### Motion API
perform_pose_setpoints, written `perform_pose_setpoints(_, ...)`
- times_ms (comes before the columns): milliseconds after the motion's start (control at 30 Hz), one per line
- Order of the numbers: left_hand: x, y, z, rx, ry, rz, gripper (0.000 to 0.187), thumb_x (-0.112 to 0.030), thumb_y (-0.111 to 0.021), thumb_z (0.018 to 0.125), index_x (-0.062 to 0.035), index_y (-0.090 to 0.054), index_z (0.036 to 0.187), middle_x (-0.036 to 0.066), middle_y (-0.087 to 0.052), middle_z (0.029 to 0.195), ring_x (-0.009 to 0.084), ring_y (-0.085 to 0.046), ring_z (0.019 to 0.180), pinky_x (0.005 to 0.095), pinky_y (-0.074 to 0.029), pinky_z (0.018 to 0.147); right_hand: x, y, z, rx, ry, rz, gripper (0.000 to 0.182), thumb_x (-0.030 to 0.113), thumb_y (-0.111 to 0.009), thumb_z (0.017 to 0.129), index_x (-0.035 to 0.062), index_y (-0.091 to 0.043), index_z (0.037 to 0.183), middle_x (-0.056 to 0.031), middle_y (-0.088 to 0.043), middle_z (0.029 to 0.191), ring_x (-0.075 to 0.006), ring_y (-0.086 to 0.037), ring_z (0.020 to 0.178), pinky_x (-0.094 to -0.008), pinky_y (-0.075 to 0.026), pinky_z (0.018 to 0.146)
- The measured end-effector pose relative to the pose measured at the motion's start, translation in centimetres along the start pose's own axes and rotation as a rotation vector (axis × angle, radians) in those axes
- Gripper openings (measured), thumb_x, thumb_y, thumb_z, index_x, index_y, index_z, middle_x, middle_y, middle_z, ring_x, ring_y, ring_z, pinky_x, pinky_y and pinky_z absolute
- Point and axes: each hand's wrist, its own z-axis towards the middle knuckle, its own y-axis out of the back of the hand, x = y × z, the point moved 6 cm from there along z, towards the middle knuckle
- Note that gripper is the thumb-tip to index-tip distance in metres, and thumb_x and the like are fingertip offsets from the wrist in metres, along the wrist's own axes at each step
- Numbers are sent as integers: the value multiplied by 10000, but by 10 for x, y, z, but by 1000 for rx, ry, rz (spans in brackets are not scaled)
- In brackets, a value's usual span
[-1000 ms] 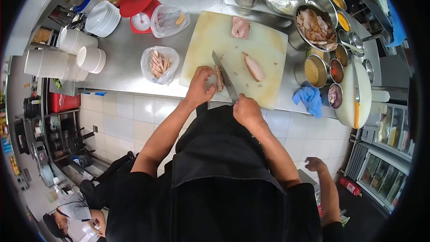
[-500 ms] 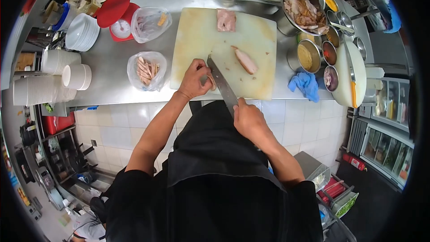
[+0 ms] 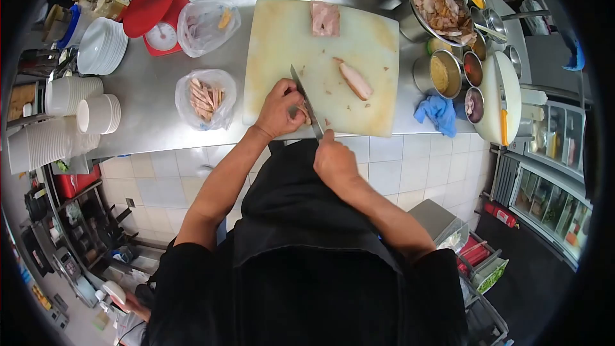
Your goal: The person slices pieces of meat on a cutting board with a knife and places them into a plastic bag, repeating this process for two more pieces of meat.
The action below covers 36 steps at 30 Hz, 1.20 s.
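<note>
My right hand point(image 3: 336, 162) grips a large kitchen knife point(image 3: 305, 99) by its handle, the blade pointing away from me over the cutting board point(image 3: 275, 32). Just left of the blade, my left hand point(image 3: 279, 109) is closed on a piece of meat point(image 3: 303, 114), mostly hidden by the fingers. A longer pale piece of meat point(image 3: 354, 81) lies on the board to the right of the knife. Near the board's far edge is a squarish pink slab of meat point(image 3: 325, 18). Small scraps are scattered between them.
Left of the board stand a plastic bag of meat strips point(image 3: 205, 98), another plastic bag point(image 3: 208, 27), a red scale point(image 3: 163, 35) and stacked bowls point(image 3: 75, 96). To the right are a pot of meat point(image 3: 442, 13), several metal containers, a blue cloth point(image 3: 437, 115) and an orange-handled knife point(image 3: 503, 112).
The knife has turned more upright in view and come closer to my left fingers. My right hand has shifted left. At lower left, another person's hand with a white object has come into view.
</note>
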Motion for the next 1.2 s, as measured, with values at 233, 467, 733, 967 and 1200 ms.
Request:
perform_pose_setpoints(233, -2, 0, 0, 9, -33, 10, 185, -40, -665, 658, -64, -610, 833, 124, -489, 965, 286, -560, 824, 350, -503, 736, -12, 35, 4, -39, 33, 73, 192, 117, -490, 925, -64, -501, 990, -273, -643, 699, -441, -659, 674, -525, -537, 630)
perform_pose_setpoints(467, -2, 1, -1, 4, -32, 17, 176, -43, -667, 662, -59, -610, 828, 123, -487, 962, 275, -560, 833, 347, -500, 742, -8, 54, -23, 65, 29, 97, 198, 134, -510, 934, -56, -489, 985, -279, -637, 700, -460, -650, 704, -543, -524, 656)
perform_pose_setpoints(733, 2, -1, -2, 2, 6, -21, 168, -39, -662, 659, -63, -605, 816, 109, -489, 953, 270, -558, 806, 351, -502, 723, -2, 65, -27, 111, 19, 119, 204, 130, -508, 940, -65, -485, 995, -290, -630, 716, -473, -639, 714, -554, -513, 674)
perform_pose_setpoints(967, 3, 0, -1, 2, 7, -1, 174, -39, -656, 647, -67, -609, 813, 112, -487, 950, 275, -556, 804, 353, -503, 717, 2, 54, -13, 115, 24, 105, 187, 105, -510, 922, -69, -483, 985, -296, -635, 731, -481, -641, 741, -553, -517, 696)
perform_pose_setpoints(1200, 4, -2, 0, 15, -13, 6, 187, -54, -669, 641, -75, -603, 815, 108, -485, 952, 278, -547, 795, 360, -502, 701, 6, 43, 6, 90, 32, 104, 191, 74, -522, 885, -83, -474, 982, -297, -641, 739, -476, -649, 750, -547, -524, 705)
